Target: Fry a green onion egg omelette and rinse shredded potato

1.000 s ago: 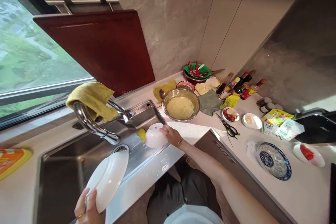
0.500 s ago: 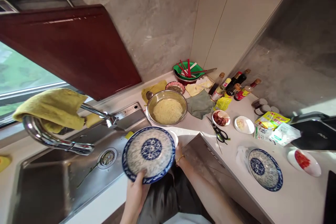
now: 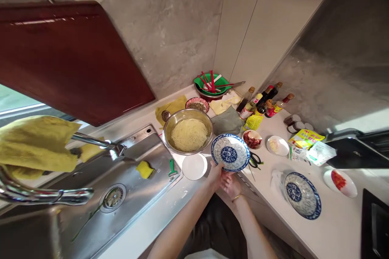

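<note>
The left hand [image 3: 216, 174], clamped on the blue plate [image 3: 230, 152], has moved it from the sink [image 3: 133, 198] to the counter [image 3: 340, 222] corner. I cannot tell the grip of the right hand [image 3: 230, 185]. A grey wall [image 3: 170, 28] stands behind.

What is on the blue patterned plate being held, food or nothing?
Empty: the plate shows its whole blue pattern bare, with the left hand gripping its near rim.

plate [image 3: 230, 153]: glazed ceramic, smooth and glossy.
bowl [image 3: 167, 131]: bare metal, polished, it shines at the rim.
sink [image 3: 142, 200]: brushed steel with a dull shine.
tap [image 3: 45, 195]: chromed metal, bright like a mirror.
cloth [image 3: 33, 145]: yellow fabric, matt, a little rough.
board [image 3: 67, 56]: dark red wood, lacquered and glossy.
table [image 3: 343, 230]: white, stone-like, smooth, slightly glossy.
</note>
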`<move>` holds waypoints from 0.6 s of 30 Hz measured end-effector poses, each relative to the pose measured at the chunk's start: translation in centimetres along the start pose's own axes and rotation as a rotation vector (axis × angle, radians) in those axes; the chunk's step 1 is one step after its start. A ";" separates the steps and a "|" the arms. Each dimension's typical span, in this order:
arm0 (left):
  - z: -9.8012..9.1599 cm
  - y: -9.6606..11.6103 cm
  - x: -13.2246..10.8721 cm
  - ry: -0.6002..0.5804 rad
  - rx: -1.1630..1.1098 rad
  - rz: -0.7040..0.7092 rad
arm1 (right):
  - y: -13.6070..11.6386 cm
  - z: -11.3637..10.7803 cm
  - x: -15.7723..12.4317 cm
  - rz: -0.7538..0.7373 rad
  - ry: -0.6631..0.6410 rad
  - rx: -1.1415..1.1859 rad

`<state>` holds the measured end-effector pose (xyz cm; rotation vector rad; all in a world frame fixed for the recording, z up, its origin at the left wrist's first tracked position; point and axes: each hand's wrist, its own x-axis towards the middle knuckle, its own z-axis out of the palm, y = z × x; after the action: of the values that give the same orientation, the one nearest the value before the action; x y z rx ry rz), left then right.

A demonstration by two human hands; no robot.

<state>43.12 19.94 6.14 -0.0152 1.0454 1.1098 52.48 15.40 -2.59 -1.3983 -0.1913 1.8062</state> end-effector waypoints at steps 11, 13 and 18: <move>0.1 -3.1 7.4 0.050 0.020 0.097 | -11.0 -4.9 5.8 -0.130 0.114 -0.095; -0.2 -3.3 7.9 0.090 0.032 0.130 | -11.9 -4.6 6.6 -0.132 0.062 -0.180; -0.9 -3.5 9.1 0.199 0.043 0.163 | -12.7 -4.0 8.5 -0.140 -0.038 -0.302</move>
<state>45.45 24.31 -2.29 -0.0062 1.2661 1.2511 62.00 27.95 -3.10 -1.5161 -0.5878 1.7394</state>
